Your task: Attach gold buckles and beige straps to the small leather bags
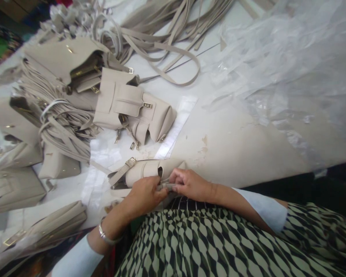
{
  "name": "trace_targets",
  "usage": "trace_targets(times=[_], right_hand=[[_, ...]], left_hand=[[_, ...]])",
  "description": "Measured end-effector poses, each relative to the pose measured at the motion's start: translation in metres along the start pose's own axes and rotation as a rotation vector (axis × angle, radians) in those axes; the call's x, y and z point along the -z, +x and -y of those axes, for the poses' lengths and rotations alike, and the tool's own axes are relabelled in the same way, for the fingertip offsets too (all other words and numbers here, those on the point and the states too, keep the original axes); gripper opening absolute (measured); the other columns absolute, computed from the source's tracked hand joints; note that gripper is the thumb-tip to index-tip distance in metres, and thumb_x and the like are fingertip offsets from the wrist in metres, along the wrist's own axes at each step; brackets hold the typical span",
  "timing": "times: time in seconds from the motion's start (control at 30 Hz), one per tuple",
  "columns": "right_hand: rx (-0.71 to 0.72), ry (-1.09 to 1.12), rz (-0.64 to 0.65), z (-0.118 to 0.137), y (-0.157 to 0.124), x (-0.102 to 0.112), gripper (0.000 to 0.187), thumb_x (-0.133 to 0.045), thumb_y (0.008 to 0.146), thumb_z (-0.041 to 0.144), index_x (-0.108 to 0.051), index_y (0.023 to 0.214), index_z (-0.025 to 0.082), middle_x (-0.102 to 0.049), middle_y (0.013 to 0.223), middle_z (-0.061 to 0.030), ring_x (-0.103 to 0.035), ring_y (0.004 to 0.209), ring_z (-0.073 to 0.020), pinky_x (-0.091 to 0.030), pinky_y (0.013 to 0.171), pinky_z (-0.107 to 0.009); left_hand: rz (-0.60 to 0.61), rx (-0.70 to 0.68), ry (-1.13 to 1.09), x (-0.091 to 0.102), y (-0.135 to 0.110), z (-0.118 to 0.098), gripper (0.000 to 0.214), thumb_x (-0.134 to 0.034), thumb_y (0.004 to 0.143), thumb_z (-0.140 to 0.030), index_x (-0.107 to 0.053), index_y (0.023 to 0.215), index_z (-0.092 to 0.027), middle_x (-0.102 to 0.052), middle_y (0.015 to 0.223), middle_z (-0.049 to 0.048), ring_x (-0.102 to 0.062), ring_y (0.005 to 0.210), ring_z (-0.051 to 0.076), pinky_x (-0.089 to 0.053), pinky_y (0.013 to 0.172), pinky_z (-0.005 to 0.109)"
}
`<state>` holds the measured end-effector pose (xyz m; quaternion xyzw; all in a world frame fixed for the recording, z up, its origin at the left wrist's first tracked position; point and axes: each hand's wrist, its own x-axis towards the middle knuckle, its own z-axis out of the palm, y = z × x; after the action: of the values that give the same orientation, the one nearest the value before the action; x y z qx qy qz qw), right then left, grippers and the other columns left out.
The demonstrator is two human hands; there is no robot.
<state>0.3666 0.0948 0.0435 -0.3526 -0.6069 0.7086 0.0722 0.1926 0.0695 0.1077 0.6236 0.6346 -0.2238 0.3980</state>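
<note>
Wears a silver bangle (105, 235) on the left wrist. Pinches the strap tab (166, 186) of a beige handbag (144, 169) with the left hand (145, 194), fingers closed on it. Clamps the same tab with the right hand (190, 184). Lays the bag sideways at the white table (233, 142) edge. Beyond: second handbag (132, 107), bundle of straps (60, 123) left, clear plastic sheeting (291, 77) right.

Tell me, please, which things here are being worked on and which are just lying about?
In hand: beige bag, its short strap, pinched by left hand and right hand.
Lying about: other bags, loose straps, bundled straps, clear plastic sheets.
</note>
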Motion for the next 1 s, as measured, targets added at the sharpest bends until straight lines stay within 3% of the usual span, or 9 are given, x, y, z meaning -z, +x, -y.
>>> trace_targets(times=[0.13,0.33,0.6,0.87,1.0], right_hand=[[-0.02,0.04,-0.025,-0.005,0.002,0.001,0.008,-0.061,0.072,0.011,-0.054,0.071,0.015,-0.05,0.056,0.006,-0.044,0.051,-0.0078,-0.032,0.05,-0.019],[-0.034,0.103,0.023,-0.004,0.0,0.002,0.006,-0.057,0.076,0.012,-0.053,0.073,0.015,-0.053,0.054,0.0053,-0.049,0.05,-0.0086,-0.035,0.049,-0.019],[-0.055,0.061,0.044,0.01,0.003,-0.002,0.01,-0.057,0.073,0.007,-0.054,0.07,0.016,-0.055,0.053,0.0049,-0.052,0.053,-0.0103,-0.037,0.055,-0.021],[-0.247,0.136,0.031,0.01,-0.001,-0.001,0.006,-0.054,0.08,0.015,-0.052,0.074,0.015,-0.056,0.054,0.0038,-0.052,0.043,-0.0093,-0.039,0.043,-0.02],[-0.25,0.133,0.042,0.007,-0.002,-0.002,0.009,-0.054,0.079,0.017,-0.054,0.071,0.015,-0.056,0.051,0.0042,-0.05,0.041,-0.0093,-0.037,0.042,-0.02]], left_hand=[[-0.017,-0.011,-0.155,-0.004,0.003,0.005,0.024,-0.044,0.08,-0.037,-0.049,0.068,-0.017,-0.053,0.062,0.0012,-0.046,0.059,0.015,-0.025,0.053,0.025],[0.015,-0.017,-0.338,-0.006,0.001,0.009,0.031,-0.048,0.079,-0.045,-0.05,0.068,-0.016,-0.049,0.06,-0.0007,-0.041,0.056,0.013,-0.024,0.05,0.024],[-0.014,-0.04,-0.35,-0.007,-0.002,0.003,0.025,-0.055,0.075,-0.041,-0.048,0.068,-0.017,-0.045,0.06,-0.0025,-0.04,0.057,0.012,-0.025,0.051,0.024],[-0.016,0.009,-0.478,-0.013,0.009,0.007,0.028,-0.06,0.069,-0.042,-0.047,0.065,-0.017,-0.041,0.053,-0.0051,-0.037,0.052,0.01,-0.022,0.047,0.022],[0.005,0.046,-0.476,-0.012,0.012,0.009,0.032,-0.063,0.065,-0.044,-0.046,0.062,-0.017,-0.041,0.05,-0.0052,-0.038,0.051,0.011,-0.022,0.046,0.022]])
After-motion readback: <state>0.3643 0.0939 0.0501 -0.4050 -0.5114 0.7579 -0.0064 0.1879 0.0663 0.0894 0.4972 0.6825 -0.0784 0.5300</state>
